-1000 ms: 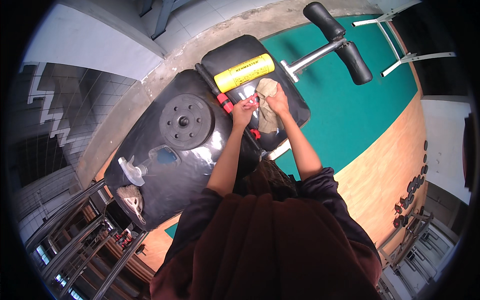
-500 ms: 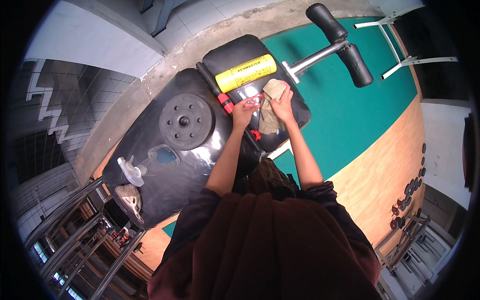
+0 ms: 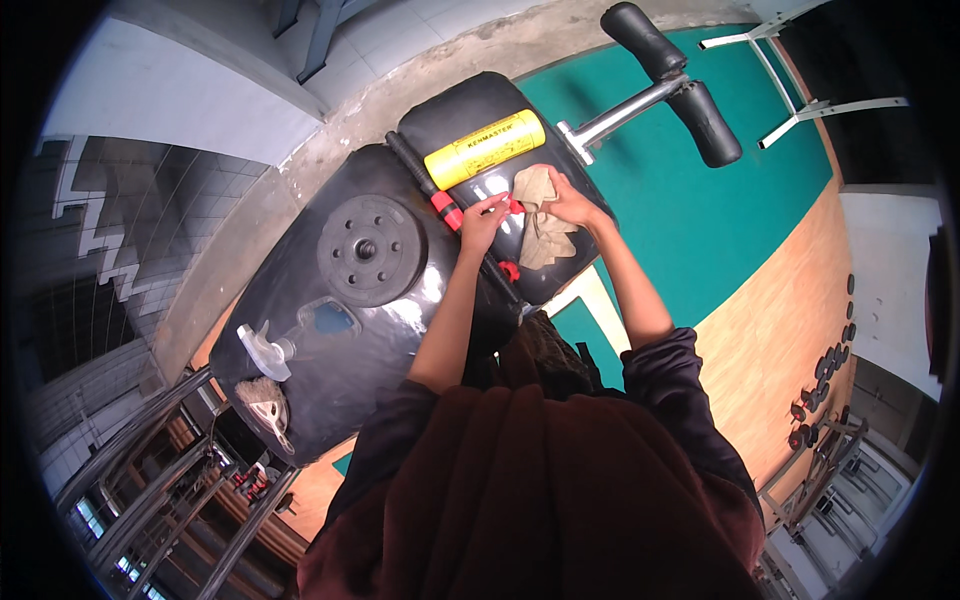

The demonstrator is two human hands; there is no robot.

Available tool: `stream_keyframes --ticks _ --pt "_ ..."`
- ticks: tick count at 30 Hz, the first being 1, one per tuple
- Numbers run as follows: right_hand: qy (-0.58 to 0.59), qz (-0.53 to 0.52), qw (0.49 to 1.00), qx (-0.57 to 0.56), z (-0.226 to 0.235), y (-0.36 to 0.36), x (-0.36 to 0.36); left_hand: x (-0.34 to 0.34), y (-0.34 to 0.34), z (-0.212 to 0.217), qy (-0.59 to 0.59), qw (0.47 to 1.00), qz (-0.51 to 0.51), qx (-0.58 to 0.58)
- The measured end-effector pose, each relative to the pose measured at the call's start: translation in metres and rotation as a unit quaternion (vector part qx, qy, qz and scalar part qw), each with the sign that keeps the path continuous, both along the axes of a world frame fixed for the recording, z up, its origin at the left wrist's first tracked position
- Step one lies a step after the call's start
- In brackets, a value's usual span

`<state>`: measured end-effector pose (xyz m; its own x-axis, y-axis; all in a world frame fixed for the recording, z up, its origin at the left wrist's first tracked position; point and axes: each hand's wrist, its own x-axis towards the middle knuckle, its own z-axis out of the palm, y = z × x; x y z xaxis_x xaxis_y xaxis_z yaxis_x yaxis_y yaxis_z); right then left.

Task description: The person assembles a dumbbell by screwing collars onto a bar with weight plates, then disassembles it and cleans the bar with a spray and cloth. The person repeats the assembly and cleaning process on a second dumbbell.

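— Right hand [image 3: 572,203] is pressed on the tan cloth [image 3: 541,222], fingers spread flat over its upper fold, pinning it to the black padded bench [image 3: 470,120].

— And it has slid: a second ago that hand sat further up and to the right on the cloth, so it looks like a wiping stroke across the pad.

— Left hand [image 3: 484,218] is closed narrow around the red collar [image 3: 447,210] of the dark bar [image 3: 432,198], hardly moved. Whether it truly grips or only rests there, I can't quite tell.

— Textures?

— Cloth is limp and crumpled; the pad is glossy vinyl. Beside it lie a smooth yellow cylinder [image 3: 484,148], a matte round weight plate [image 3: 371,249] and a clear spray bottle [image 3: 290,340].
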<state>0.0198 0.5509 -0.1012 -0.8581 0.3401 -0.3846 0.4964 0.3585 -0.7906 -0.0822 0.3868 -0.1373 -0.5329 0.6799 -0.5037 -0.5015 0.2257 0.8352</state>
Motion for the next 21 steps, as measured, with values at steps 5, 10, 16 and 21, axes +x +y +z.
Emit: stream_keyframes --ticks 5,10,16,21 --pt "0.118 -0.109 0.973 -0.167 -0.001 -0.007 0.006 0.006 0.005 -0.002 -0.052 0.994 0.089 0.029" --pt "0.09 -0.005 0.979 0.184 0.013 -0.047 0.006 0.007 0.001 0.008 0.122 0.991 0.007 -0.054" --pt "0.035 0.041 0.944 0.326 0.038 -0.058 0.021 0.0 0.002 0.008 0.194 0.978 0.016 -0.074" --pt "-0.013 -0.215 0.962 0.168 0.042 -0.04 0.018 -0.002 -0.001 -0.001 0.214 0.975 0.009 -0.065"
